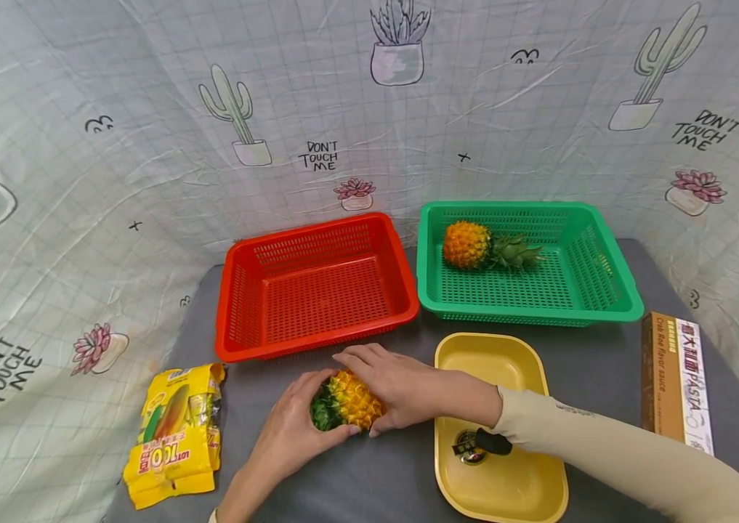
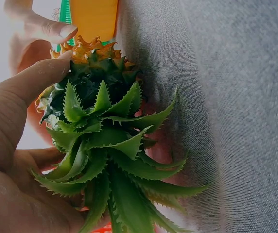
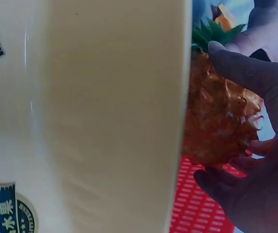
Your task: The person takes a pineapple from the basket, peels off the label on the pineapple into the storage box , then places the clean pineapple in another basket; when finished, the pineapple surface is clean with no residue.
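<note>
A small pineapple [image 1: 356,399] with orange-yellow skin lies between both hands over the grey table, its green crown pointing left. My left hand [image 1: 293,414] holds it at the crown end; the thumb reaches along the near side. From the right, my right hand [image 1: 402,381] grips the fruit's body, thumb on the near side and fingers over the far side. The spiky leaves [image 2: 114,165] fill the middle of the left wrist view, beside the left palm. In the right wrist view the fruit's base [image 3: 217,131] is partly hidden behind the tray's wall.
A yellow tray [image 1: 519,479] stands beneath the right forearm. Behind the hands sit a red basket [image 1: 323,298] and a green basket [image 1: 532,315] with another pineapple [image 1: 467,245] in it. A yellow mango-printed bag [image 1: 169,436] lies at left, a pasta box [image 1: 666,378] at right.
</note>
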The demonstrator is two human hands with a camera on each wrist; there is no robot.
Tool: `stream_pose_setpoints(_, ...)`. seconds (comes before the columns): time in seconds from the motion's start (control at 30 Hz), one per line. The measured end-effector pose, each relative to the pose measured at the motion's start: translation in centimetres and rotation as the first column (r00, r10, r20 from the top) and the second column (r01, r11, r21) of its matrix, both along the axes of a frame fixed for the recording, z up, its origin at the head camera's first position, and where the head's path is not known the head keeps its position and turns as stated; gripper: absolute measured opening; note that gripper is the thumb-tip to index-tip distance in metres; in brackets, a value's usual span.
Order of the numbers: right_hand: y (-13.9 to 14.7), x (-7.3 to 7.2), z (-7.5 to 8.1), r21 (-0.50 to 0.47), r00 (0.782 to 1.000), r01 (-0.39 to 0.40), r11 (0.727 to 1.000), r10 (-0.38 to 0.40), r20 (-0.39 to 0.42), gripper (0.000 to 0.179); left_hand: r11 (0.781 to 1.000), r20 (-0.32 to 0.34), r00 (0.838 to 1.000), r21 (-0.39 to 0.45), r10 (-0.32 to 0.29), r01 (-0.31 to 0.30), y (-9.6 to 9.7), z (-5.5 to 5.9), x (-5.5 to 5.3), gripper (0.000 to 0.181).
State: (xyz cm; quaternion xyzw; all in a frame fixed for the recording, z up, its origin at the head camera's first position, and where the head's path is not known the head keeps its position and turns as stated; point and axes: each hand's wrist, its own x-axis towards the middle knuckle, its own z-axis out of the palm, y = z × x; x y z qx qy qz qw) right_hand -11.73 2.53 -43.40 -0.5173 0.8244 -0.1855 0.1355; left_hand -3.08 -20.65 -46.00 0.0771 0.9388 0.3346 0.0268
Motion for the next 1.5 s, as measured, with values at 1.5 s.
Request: stream_pose_setpoints(1.5, 0.0, 0.1, -1.8, -0.056, 0.999, 0.01, 0.998, -0.007, 0.053, 0.096, 0.881, -0.491, 0.736, 0.33, 0.467, -0.339, -7.3, 4.9, -6.0, 0.072)
